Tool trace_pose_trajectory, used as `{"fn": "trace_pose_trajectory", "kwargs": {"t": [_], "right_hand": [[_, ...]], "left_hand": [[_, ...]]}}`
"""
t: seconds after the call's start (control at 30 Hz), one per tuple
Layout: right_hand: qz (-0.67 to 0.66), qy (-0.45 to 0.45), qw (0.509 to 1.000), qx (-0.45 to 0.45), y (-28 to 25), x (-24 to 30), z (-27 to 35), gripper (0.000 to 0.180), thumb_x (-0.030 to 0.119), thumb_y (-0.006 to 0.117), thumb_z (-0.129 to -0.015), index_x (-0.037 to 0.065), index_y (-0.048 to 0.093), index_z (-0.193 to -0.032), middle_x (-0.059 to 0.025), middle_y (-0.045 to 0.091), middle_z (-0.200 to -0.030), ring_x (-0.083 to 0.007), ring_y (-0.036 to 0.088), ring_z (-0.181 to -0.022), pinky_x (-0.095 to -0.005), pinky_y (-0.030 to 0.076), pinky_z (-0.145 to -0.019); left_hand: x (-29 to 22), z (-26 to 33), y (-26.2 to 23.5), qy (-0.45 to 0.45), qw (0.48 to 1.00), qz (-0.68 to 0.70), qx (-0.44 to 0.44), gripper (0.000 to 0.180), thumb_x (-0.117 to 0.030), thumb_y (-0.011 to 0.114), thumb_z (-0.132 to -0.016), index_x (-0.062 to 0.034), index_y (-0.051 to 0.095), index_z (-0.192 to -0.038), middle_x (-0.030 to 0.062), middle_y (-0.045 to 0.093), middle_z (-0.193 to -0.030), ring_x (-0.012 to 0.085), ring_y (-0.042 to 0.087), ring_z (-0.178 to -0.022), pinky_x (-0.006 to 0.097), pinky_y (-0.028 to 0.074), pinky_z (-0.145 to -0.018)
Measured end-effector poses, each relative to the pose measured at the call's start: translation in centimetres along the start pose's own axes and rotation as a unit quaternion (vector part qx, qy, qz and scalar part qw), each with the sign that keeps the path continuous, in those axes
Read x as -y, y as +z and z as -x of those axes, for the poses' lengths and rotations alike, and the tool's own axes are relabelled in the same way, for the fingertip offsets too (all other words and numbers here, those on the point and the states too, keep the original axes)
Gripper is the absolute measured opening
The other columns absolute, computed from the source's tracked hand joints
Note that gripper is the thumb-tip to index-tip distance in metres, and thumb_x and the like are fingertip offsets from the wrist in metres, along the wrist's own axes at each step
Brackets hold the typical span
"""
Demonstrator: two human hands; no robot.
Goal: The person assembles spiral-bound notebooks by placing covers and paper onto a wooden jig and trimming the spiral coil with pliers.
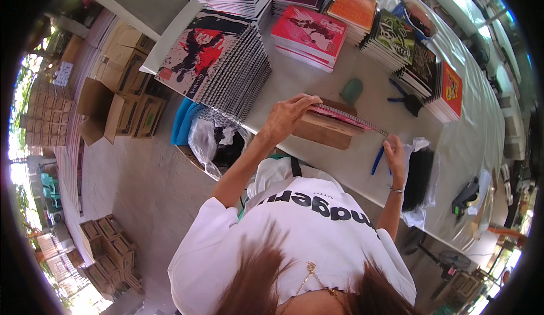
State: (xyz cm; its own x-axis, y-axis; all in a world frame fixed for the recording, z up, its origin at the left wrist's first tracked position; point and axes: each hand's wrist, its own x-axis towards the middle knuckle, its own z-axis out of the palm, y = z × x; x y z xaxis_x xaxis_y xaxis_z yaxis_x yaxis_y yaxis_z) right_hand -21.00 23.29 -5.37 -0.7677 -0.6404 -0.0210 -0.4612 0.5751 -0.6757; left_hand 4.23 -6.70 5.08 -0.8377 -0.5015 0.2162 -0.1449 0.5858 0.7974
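A spiral-bound notebook (347, 116) stands on its edge in front of me, its wire coil running along the top and tilting down to the right. My left hand (288, 116) is closed on the notebook's left end. At the other end of the coil, the bent fingers of my right hand (395, 152) pinch the tip of the wire. Beneath the notebook lies a brown wooden block (321, 134). Blue handles (377, 161) show beside my right hand; the rest of that tool is hidden. A rounded green object (352, 90) sits behind the notebook.
Spiral notebooks with red-and-black covers (212, 60) are stacked at left. Pink books (309, 36), orange books (351, 9) and green books (391, 38) stand farther back. Blue-handled pliers (406, 97) lie right, above bagged black coils (418, 179). A plastic-lined bin (207, 139) adjoins the table's left edge.
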Motion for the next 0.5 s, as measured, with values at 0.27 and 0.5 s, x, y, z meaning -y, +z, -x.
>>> {"fn": "trace_pose_trajectory", "kwargs": {"t": [0.27,0.5], "right_hand": [[0.095,-0.088,0.991,0.03,1.4,-2.8,-4.1,0.032,0.024,0.062,-0.088,0.007,0.059,-0.115,-0.0177,0.065,-0.103,-0.0371,0.059,-0.104,-0.0446,0.045,-0.092],[0.124,0.053,0.99,0.036,2.7,-0.9,-4.6,0.028,0.028,0.063,-0.086,0.018,0.059,-0.112,-0.0162,0.056,-0.12,-0.0404,0.052,-0.115,-0.0552,0.043,-0.091]], "left_hand": [[-6.7,-1.5,-14.7,-0.012,0.955,0.052,-0.292,0.02,-0.009,0.059,-0.092,-0.003,0.065,-0.111,0.0051,0.069,-0.104,0.014,0.067,-0.082,0.027,0.055,-0.072],[4.3,2.3,-25.7,-0.126,0.893,0.083,-0.424,0.035,-0.024,0.063,-0.093,0.0,0.063,-0.118,0.0039,0.068,-0.095,0.0071,0.062,-0.074,0.02,0.047,-0.057]]}}
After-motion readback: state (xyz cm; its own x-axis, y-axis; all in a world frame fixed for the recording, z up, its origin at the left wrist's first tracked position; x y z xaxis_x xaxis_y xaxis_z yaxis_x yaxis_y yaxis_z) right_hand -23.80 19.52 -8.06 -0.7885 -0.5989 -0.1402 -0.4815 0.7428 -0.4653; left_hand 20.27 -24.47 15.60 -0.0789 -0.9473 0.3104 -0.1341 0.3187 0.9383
